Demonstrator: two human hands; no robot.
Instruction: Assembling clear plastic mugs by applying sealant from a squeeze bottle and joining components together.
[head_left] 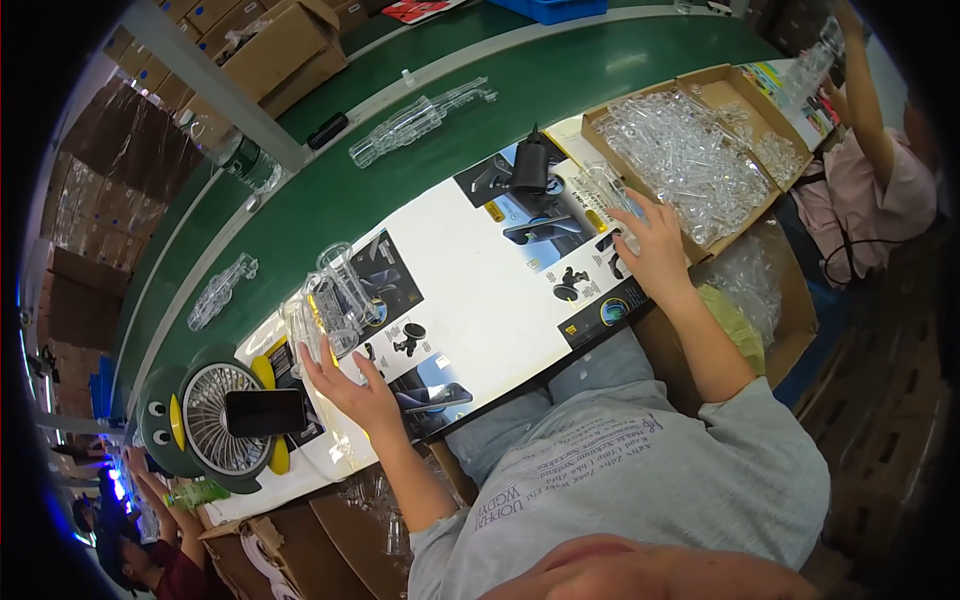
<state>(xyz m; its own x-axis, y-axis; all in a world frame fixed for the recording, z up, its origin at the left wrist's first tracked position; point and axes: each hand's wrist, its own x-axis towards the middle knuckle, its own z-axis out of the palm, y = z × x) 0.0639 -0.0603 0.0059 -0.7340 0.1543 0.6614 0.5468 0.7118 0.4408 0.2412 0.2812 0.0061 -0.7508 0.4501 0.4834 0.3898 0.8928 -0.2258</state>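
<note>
My left hand [357, 390] lies at the left part of a printed white board [480, 290], fingers spread beside several clear plastic frame-like parts [345, 295]. Its fingertips reach the lower edge of these parts; whether they touch is hard to tell. Over the board's right side, my right hand [652, 245] has its fingers stretched apart, close to a small clear plastic piece [603, 185]. No grip shows in either hand. A black squeeze bottle with a nozzle [531, 165] stands at the board's far edge, left of the right hand.
At right, a cardboard box [705, 258] holds many clear small parts. Clear plastic assemblies [420, 122] lie on the green conveyor [560, 70]. A green fan [225, 465] with a phone [265, 412] on it is at left. A water bottle [245, 160] stands beyond; people sit both sides.
</note>
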